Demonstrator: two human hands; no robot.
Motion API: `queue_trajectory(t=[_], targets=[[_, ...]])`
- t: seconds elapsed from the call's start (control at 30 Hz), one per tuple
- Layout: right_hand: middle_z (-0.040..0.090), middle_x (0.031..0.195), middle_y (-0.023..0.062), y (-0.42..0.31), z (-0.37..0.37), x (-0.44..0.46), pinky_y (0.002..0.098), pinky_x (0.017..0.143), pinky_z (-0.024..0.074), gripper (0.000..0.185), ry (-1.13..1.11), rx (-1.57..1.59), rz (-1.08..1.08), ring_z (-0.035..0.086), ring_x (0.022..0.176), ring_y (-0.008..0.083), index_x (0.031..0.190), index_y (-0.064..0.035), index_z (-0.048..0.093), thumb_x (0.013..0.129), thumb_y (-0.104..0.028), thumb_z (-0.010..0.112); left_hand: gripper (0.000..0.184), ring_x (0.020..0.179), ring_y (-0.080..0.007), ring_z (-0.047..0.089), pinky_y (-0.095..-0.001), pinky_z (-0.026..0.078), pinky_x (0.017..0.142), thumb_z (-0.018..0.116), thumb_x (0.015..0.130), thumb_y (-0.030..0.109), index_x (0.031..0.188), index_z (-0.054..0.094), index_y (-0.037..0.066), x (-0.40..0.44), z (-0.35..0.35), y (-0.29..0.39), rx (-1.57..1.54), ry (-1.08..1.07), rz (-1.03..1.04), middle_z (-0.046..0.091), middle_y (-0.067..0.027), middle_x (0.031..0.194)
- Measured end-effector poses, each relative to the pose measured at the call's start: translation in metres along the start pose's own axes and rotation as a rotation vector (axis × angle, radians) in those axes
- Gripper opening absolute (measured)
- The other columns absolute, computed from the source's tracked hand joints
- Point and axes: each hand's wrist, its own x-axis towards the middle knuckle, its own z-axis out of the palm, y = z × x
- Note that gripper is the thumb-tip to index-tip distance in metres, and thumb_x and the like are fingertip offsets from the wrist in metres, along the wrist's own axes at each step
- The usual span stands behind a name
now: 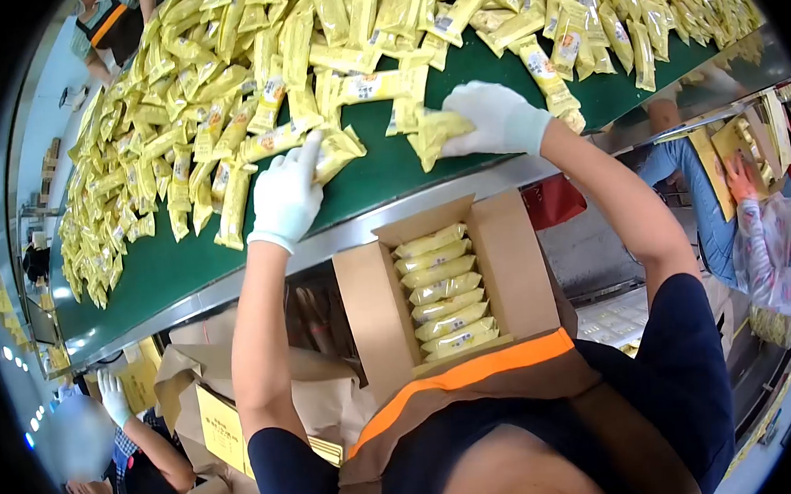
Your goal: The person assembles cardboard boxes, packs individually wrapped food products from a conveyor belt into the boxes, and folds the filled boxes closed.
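Both hands wear white gloves over the green belt. My left hand (288, 197) is at the belt's near edge, its fingers on a yellow packet (339, 153); how firmly they hold it is hard to see. My right hand (489, 119) grips another yellow packet (439, 137) at its right end. Many similar yellow packets (372, 87) lie heaped beyond both hands. Below the belt, an open cardboard box (369, 289) stands close to my body, with several yellow packets (445, 288) stacked in one row inside.
The green belt (365, 187) has a metal rim (323, 250) on my side. Brown paper and a yellow printed carton (223, 427) lie at lower left. A co-worker's gloved hand (113, 397) is at the left; another co-worker's hand (740, 178) touches a box at the right.
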Motion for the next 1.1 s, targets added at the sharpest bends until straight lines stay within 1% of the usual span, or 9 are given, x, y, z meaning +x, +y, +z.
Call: queue_trajectory(t=[0.03,0.17,0.43,0.53,0.7,0.8,0.93,1.03,1.1], targets=[[0.060,0.099,0.0134,0.001,0.010,-0.008,0.0437,0.085,0.0469,0.046,0.190,0.009,-0.044,0.058,0.099,0.0334,0.100,-0.0065,0.064,0.081,-0.048,0.067,0.076,0.103,-0.0379,0.060,-0.0438,0.049,0.089,0.066,0.080,0.011,0.148,0.034,0.011,-0.003,-0.016,0.014,-0.087,-0.193,-0.180,0.062,-0.0189,0.117],[0.058,0.099,0.0106,-0.010,0.015,-0.027,0.0409,0.081,0.0449,0.049,0.220,-0.247,-0.194,0.058,0.095,0.0295,0.119,-0.0087,0.059,0.084,-0.043,0.065,0.064,0.105,-0.0394,0.057,-0.0442,0.045,0.094,0.059,0.090,0.024,0.147,0.035,0.006,-0.017,0.000,0.017,-0.141,0.045,-0.062,0.059,-0.0197,0.120],[0.059,0.095,0.0113,-0.002,0.010,-0.060,0.0401,0.082,0.0443,0.071,0.290,-0.401,0.048,0.058,0.090,0.0315,0.133,-0.0100,0.051,0.077,-0.048,0.072,0.063,0.102,-0.0321,0.055,-0.0420,0.048,0.087,0.073,0.077,0.023,0.137,0.055,0.019,-0.023,-0.011,0.034,-0.164,-0.005,-0.054,0.057,-0.0124,0.113],[0.066,0.105,0.0176,-0.004,-0.019,-0.031,0.0392,0.087,0.0485,0.072,-0.021,0.214,0.236,0.064,0.097,0.0336,0.124,-0.0068,0.057,0.076,-0.059,0.070,0.069,0.103,-0.0325,0.055,-0.0421,0.048,0.087,0.076,0.074,0.027,0.138,0.054,0.018,-0.018,-0.015,0.034,-0.198,-0.036,-0.094,0.058,-0.0123,0.113],[0.060,0.125,0.0246,-0.024,-0.054,0.095,0.0344,0.095,0.0465,0.095,0.029,0.601,0.097,0.062,0.112,0.0289,0.134,0.0010,0.052,0.074,-0.072,0.063,0.074,0.104,-0.0384,0.058,-0.0424,0.047,0.092,0.073,0.077,0.042,0.142,0.049,0.016,-0.023,0.005,0.022,-0.164,0.057,-0.037,0.059,-0.0192,0.125],[0.060,0.127,0.0221,-0.027,-0.022,0.125,0.0361,0.098,0.0442,0.089,-0.135,0.175,0.072,0.060,0.114,0.0312,0.129,0.0012,0.054,0.075,-0.069,0.062,0.086,0.101,-0.0371,0.059,-0.0435,0.048,0.089,0.077,0.071,0.042,0.144,0.043,0.012,-0.021,-0.021,0.042,-0.146,-0.120,-0.177,0.062,-0.0188,0.113],[0.064,0.113,0.0169,-0.064,-0.022,0.076,0.0405,0.092,0.0457,0.076,-0.105,-0.249,-0.104,0.062,0.106,0.0332,0.124,-0.0087,0.057,0.069,-0.061,0.071,0.090,0.094,-0.0355,0.061,-0.0421,0.050,0.080,0.084,0.058,0.045,0.133,0.050,0.009,-0.024,-0.024,0.000,-0.116,0.176,-0.182,0.062,-0.0171,0.101],[0.064,0.106,0.0131,-0.045,-0.025,0.027,0.0392,0.087,0.0458,0.066,0.383,-0.119,-0.080,0.062,0.101,0.0304,0.117,-0.0084,0.059,0.067,-0.048,0.078,0.095,0.115,-0.0348,0.056,-0.0560,0.026,0.108,0.076,0.063,0.062,0.138,0.049,0.010,-0.005,-0.030,-0.049,-0.024,0.104,-0.248,0.062,-0.0180,0.118],[0.064,0.105,0.0133,-0.042,-0.030,-0.008,0.0407,0.088,0.0457,0.072,0.278,-0.053,0.132,0.062,0.100,0.0311,0.120,-0.0077,0.057,0.062,-0.045,0.080,0.101,0.121,-0.0336,0.054,-0.0580,0.018,0.113,0.074,0.064,0.067,0.143,0.044,0.013,0.013,-0.020,-0.073,-0.043,-0.054,-0.242,0.061,-0.0178,0.124]])
